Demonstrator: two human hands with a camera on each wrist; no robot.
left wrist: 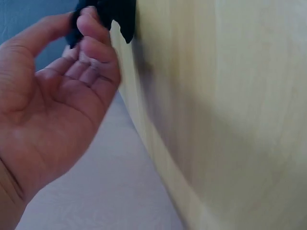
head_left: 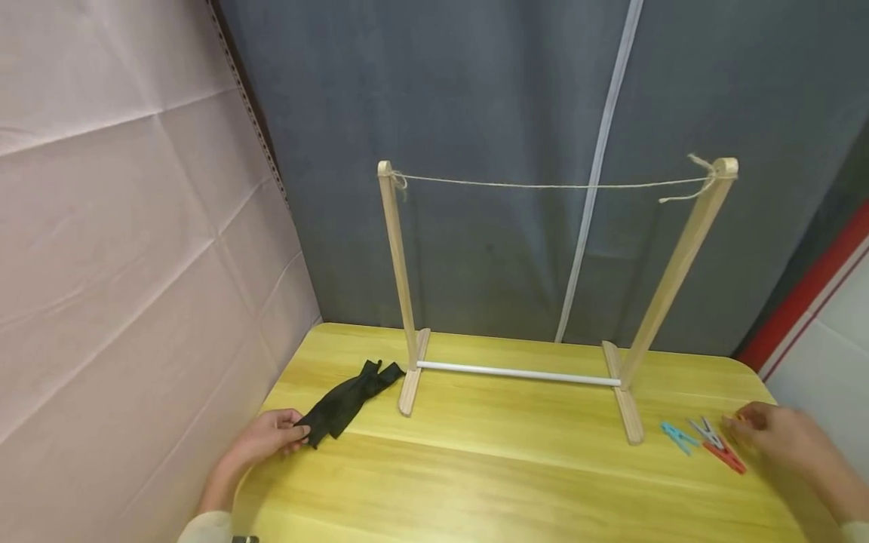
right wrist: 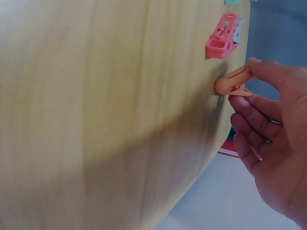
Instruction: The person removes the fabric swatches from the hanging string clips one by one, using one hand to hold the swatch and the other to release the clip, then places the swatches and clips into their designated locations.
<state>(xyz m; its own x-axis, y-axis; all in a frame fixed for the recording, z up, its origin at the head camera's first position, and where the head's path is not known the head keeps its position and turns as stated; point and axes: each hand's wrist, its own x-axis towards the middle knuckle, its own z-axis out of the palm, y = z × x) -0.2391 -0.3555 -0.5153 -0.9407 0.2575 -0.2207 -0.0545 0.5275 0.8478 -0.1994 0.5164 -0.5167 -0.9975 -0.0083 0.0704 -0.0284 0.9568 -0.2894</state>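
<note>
At the table's left side my left hand [head_left: 271,435] pinches the near end of a crumpled black cloth [head_left: 348,401] between thumb and fingers. The rest of the cloth lies on the table, its far end by the rack's left foot. In the left wrist view only the held end of the cloth [left wrist: 124,19] shows. My right hand [head_left: 787,441], at the right edge, pinches an orange clothespin [right wrist: 232,85] whose rounded end is at the tabletop. Just left of that hand lie a red clothespin [head_left: 726,457], a grey clothespin [head_left: 707,433] and a blue clothespin [head_left: 677,436].
A wooden rack stands at the back of the yellow table [head_left: 475,483], with a left post [head_left: 399,264] and a right post [head_left: 679,271]. A string [head_left: 543,185] is tied between their tops. A white rod [head_left: 516,372] joins the feet. Pale fabric [head_left: 136,264] borders the left.
</note>
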